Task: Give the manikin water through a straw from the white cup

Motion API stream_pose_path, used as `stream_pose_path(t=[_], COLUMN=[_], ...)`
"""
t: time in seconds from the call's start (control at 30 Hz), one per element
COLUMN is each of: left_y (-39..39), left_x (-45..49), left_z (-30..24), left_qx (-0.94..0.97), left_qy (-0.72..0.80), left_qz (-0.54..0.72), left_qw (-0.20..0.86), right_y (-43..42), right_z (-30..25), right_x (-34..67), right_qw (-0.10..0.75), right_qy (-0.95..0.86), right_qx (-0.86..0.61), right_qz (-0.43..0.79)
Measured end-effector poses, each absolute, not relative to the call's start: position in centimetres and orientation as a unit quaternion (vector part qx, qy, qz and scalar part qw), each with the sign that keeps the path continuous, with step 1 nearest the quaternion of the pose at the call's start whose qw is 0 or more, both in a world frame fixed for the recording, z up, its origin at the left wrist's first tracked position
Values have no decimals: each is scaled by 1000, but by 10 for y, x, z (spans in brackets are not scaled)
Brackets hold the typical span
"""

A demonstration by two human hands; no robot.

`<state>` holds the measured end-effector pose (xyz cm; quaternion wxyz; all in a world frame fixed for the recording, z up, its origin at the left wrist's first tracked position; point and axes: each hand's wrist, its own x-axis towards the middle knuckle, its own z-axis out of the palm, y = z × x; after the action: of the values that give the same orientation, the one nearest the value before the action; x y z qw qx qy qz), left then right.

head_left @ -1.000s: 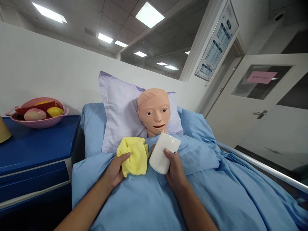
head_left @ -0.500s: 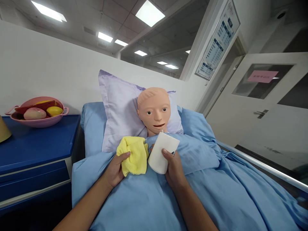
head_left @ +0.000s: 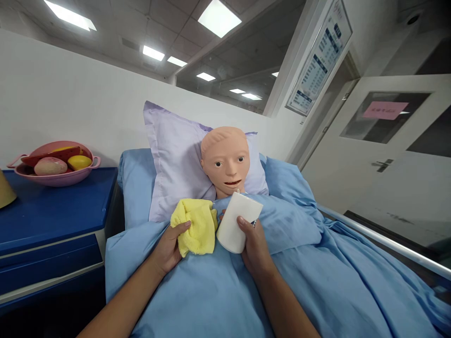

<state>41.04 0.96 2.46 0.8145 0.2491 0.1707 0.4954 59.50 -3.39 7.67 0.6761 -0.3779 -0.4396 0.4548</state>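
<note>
A folded yellow towel (head_left: 198, 230) is gripped in my left hand (head_left: 171, 249), the thumb pressed on its front. In my right hand (head_left: 256, 244) is a smooth white cup-like cylinder (head_left: 232, 223), tilted, with a dark blue marking partly under the fingers; whether it is open on top I cannot tell. A small pale tip shows above its upper edge. Both hands are closed and held side by side over the blue quilt (head_left: 292, 225). Just beyond them lies a manikin's head (head_left: 225, 155), mouth slightly open, its body covered by the quilt.
A lilac pillow (head_left: 176, 164) supports the manikin. On the left, a blue bedside cabinet (head_left: 52, 211) bears a pink basin (head_left: 63, 180) of toy fruit and part of a tan object (head_left: 5, 190). A metal bed rail (head_left: 387, 241) runs along the right, near a door (head_left: 362, 164).
</note>
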Motion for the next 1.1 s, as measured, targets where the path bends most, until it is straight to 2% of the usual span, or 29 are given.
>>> stream_pose_path(t=[1.1], left_y=[11], left_x=[410], left_z=[21], left_qx=[253], left_qy=[172], left_qz=[496], left_qw=[813], right_y=[-34], right_z=[77], right_x=[595], right_qw=[671], right_qy=[-446], right_qx=[-396], right_qz=[440])
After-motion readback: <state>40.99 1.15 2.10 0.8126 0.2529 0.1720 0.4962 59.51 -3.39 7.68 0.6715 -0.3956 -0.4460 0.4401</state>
